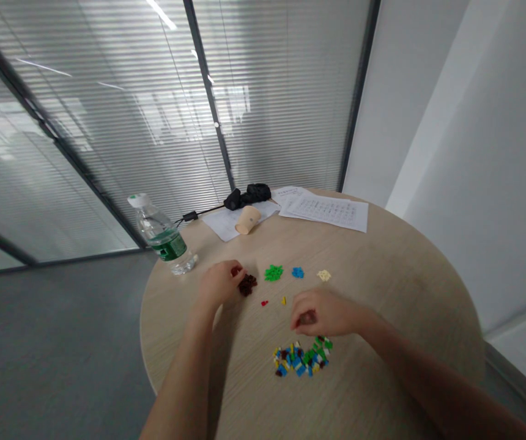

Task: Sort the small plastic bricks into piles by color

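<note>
My left hand (219,283) is closed, fingertips pinched at the edge of a small pile of dark brown toy bricks (247,285); whatever lies between them is too small to make out. Curled and closed, my right hand (322,311) hovers just beyond a mixed heap of coloured toy bricks (300,360), and its fingers hide anything inside. Between the hands lie a red brick (264,303) and a yellow brick (284,300). Farther back sit small groups of green bricks (273,272), blue bricks (298,272) and cream bricks (324,275).
A water bottle (166,241) with a green label stands at the left edge of the round table (391,269). Toward the back are a paper cup (247,220) on its side, a black folded item (249,195) with a cord, and printed sheets (329,209). Glass partitions with blinds rise behind.
</note>
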Motion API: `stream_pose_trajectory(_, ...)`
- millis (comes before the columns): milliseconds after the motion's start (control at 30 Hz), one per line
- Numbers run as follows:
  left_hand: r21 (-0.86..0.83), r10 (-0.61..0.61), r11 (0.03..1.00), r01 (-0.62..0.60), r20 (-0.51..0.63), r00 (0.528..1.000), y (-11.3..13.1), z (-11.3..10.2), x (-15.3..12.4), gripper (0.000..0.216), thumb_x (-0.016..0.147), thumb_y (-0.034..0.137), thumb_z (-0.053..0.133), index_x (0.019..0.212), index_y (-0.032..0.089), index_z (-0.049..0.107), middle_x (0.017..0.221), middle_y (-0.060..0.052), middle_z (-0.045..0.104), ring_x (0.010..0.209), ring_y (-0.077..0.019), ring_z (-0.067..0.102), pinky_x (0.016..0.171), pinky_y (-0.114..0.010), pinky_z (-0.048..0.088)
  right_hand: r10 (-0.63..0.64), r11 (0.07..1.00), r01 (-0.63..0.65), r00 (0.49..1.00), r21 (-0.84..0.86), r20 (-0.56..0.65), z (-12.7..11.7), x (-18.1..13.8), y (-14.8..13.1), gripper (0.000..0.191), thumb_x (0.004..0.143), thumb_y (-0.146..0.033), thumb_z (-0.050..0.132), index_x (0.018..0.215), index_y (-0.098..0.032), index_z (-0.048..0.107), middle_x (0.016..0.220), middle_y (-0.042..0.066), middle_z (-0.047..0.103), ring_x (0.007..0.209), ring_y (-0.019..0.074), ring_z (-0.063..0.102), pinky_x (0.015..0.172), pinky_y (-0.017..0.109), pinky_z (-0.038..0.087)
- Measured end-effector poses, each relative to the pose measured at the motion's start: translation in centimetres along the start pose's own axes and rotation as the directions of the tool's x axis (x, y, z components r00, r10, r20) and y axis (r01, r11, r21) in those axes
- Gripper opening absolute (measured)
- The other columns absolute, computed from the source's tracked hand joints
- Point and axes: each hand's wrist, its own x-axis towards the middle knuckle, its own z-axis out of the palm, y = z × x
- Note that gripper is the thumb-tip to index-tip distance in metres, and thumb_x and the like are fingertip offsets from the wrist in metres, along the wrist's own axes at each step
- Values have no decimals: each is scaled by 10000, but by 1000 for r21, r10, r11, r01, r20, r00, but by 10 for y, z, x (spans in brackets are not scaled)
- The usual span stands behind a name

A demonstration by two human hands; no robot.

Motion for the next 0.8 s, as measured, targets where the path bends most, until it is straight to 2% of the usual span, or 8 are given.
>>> stream_pose_trajectory(133,-16,67,998,-67,-26,997,6,4,0,245,844,361,474,825,212,668,845,-34,696,721,-165,598,580,-241,344,-51,999,51,997,-6,65,5,2,-2,115,734,-129,620,756,-166,726,745,30,672,706,128,588,699,235,455)
stream_pose_trajectory(400,-33,105,994,-106,-46,993,8,8,0,244,847,354,470,840,210,667,824,-31,690,718,-166,599,585,-247,350,-66,998,68,989,-10,131,7,3,-2,101,735,-166,648,783,-178,736,787,33,693,778,145,611,790,264,455)
stream_pose_trajectory(633,-36,110,993,-112,-36,993,8,8,0,250,845,355,466,845,208,669,833,-37,691,724,-167,600,592,-245,360,-42,998,48,992,-47,122,13,6,-4,117,761,-184,626,787,-180,740,775,34,689,753,139,608,755,249,456)
stream_pose_trajectory(800,-30,106,994,-106,-21,994,10,7,0,245,845,351,470,840,210,671,835,-36,694,725,-171,603,586,-244,357,-2,997,12,991,-76,133,14,4,-2,101,729,-185,633,752,-171,731,718,24,667,660,125,585,660,227,448)
